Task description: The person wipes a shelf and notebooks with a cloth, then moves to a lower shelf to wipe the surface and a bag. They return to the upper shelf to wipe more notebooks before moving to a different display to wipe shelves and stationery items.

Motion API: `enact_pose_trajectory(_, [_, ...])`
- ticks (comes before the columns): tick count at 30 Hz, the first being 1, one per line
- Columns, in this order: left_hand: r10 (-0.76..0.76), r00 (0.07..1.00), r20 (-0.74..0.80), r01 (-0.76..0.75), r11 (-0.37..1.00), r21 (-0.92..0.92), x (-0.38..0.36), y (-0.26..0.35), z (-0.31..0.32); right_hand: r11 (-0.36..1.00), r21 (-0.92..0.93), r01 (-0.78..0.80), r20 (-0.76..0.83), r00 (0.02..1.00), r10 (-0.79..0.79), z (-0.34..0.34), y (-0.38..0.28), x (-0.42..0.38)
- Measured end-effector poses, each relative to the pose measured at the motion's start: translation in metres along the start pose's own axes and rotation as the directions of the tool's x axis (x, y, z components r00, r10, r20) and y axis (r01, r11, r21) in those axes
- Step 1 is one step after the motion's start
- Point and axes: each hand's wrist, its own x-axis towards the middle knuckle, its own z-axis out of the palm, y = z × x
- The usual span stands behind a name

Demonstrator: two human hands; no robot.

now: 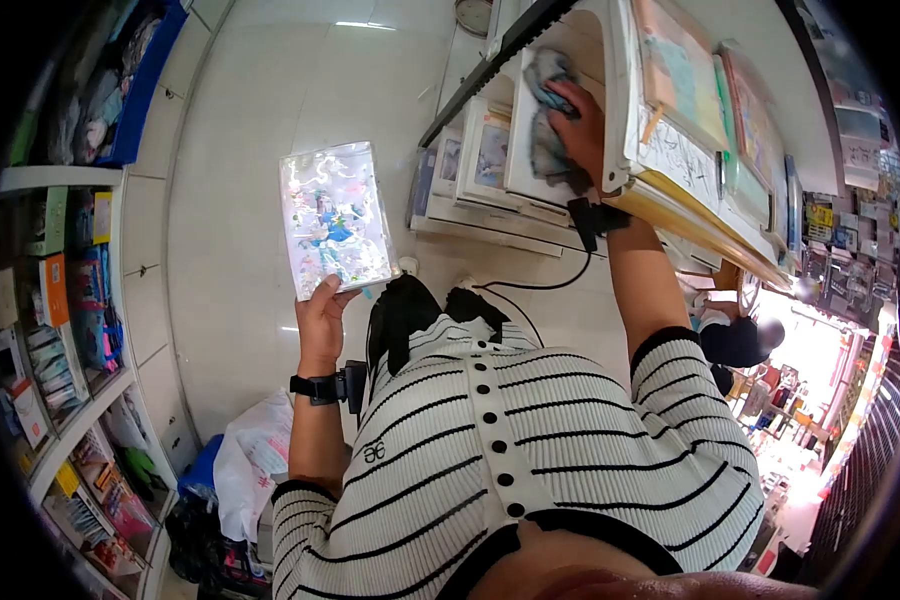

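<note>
A clear plastic-covered booklet [338, 218] with blue and multicoloured pictures is in my left hand [324, 318], pinched at its lower edge between thumb and fingers. On the right, my right hand [578, 128] reaches onto a white shelf surface [525, 150] and presses on a grey-blue crumpled cloth [550, 150], its fingers curled over it. Beside that cloth, further left, stand framed or boxed picture items [492, 152].
Shelves of packaged goods [80, 290] line the left side, with a blue bin [145, 90] above. White plastic bags [253, 460] lie at lower left. A rack of notebooks [685, 80] is at upper right; a black cable [540, 287] hangs from my right wrist. Another person [740, 340] is farther right.
</note>
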Motion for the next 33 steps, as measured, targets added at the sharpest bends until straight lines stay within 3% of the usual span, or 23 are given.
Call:
enact_pose_trajectory(4, [-0.038,0.996,0.084,0.033,0.998,0.050,0.004,0.004,0.017,0.955,-0.204,-0.215,-0.127,0.973,0.192,-0.048,0.035,-0.042])
enact_pose_trajectory(7, [-0.061,0.984,0.165,0.047,0.995,0.092,0.007,0.009,0.034,0.927,-0.261,-0.268,-0.151,0.960,0.235,-0.043,0.024,-0.058])
enact_pose_trajectory(9, [-0.049,0.979,0.195,0.028,0.993,0.113,0.009,0.008,0.052,0.963,-0.178,-0.204,-0.106,0.977,0.187,-0.029,-0.003,-0.058])
enact_pose_trajectory(12, [-0.078,0.961,0.267,0.049,0.993,0.112,0.013,0.005,0.073,0.992,0.124,-0.030,0.033,0.999,0.026,-0.023,-0.062,-0.056])
enact_pose_trajectory(13, [-0.083,0.957,0.279,0.047,0.990,0.133,0.014,0.003,0.078,0.990,0.096,-0.101,0.165,0.983,0.084,-0.027,-0.087,-0.051])
enact_pose_trajectory(15, [-0.114,0.931,0.347,0.064,0.986,0.152,0.014,0.001,0.089,0.992,0.113,0.059,0.206,0.975,-0.081,-0.024,-0.080,-0.071])
enact_pose_trajectory(19, [-0.190,0.909,0.372,0.115,0.970,0.215,0.013,-0.001,0.099,0.980,0.181,-0.082,0.143,0.988,0.056,-0.059,-0.060,-0.115])
enact_pose_trajectory(21, [-0.171,0.904,0.392,0.074,0.965,0.251,0.009,-0.003,0.110,0.936,0.071,-0.346,-0.028,0.937,0.348,-0.078,-0.046,-0.138])
enact_pose_trajectory(25, [-0.266,0.860,0.436,0.094,0.921,0.377,0.008,-0.015,0.120,0.883,0.253,-0.395,0.054,0.917,0.395,-0.111,-0.097,-0.152])
enact_pose_trajectory(26, [-0.295,0.841,0.454,0.092,0.905,0.416,0.005,-0.017,0.125,0.968,0.220,-0.122,0.040,0.992,0.116,-0.110,-0.110,-0.152])
enact_pose_trajectory(27, [-0.293,0.839,0.458,0.076,0.897,0.434,-0.001,-0.020,0.134,0.968,0.183,0.174,0.033,0.983,-0.183,-0.108,-0.118,-0.152])
enact_pose_trajectory(31, [-0.340,0.795,0.503,0.008,0.834,0.551,-0.014,-0.032,0.144,0.913,0.136,0.386,0.133,0.906,-0.403,-0.091,-0.124,-0.152])
enact_pose_trajectory(33, [-0.360,0.799,0.481,0.005,0.804,0.594,-0.021,-0.034,0.149,0.981,0.154,0.121,0.115,0.984,-0.140,-0.099,-0.097,-0.158])
